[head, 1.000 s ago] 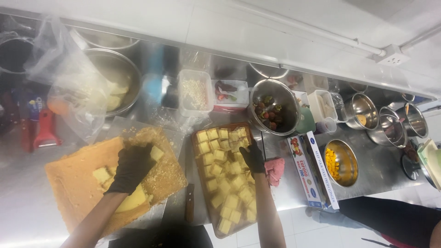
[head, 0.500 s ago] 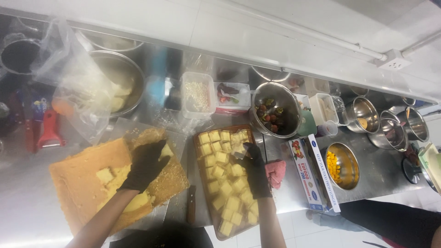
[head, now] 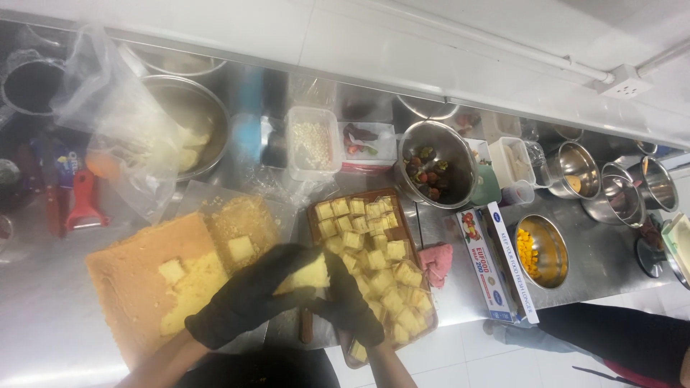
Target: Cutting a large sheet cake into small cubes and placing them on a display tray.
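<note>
Both my hands wear black gloves and meet at the counter's front edge. My left hand [head: 248, 296] and my right hand [head: 352, 300] together hold a yellow piece of sponge cake [head: 305, 274] between them. To the left lies a large slab of sponge cake [head: 140, 276] with a few cut cubes on top. To the right, a wooden cutting board [head: 410, 237] is covered with several yellow cake cubes [head: 374, 251]. A knife handle [head: 307, 327] shows below my hands, mostly hidden.
Behind stand a steel bowl of dark fruit [head: 435, 169], a clear tub of white bits [head: 313, 142], a large steel bowl [head: 190, 122] behind a plastic bag [head: 122, 129], a wrap box [head: 496, 262], a bowl of yellow pieces [head: 540, 250], a pink cloth [head: 436, 262].
My left hand left the cake slab and my right hand left the board; both came together at the front, now holding a cake piece lifted between them.
</note>
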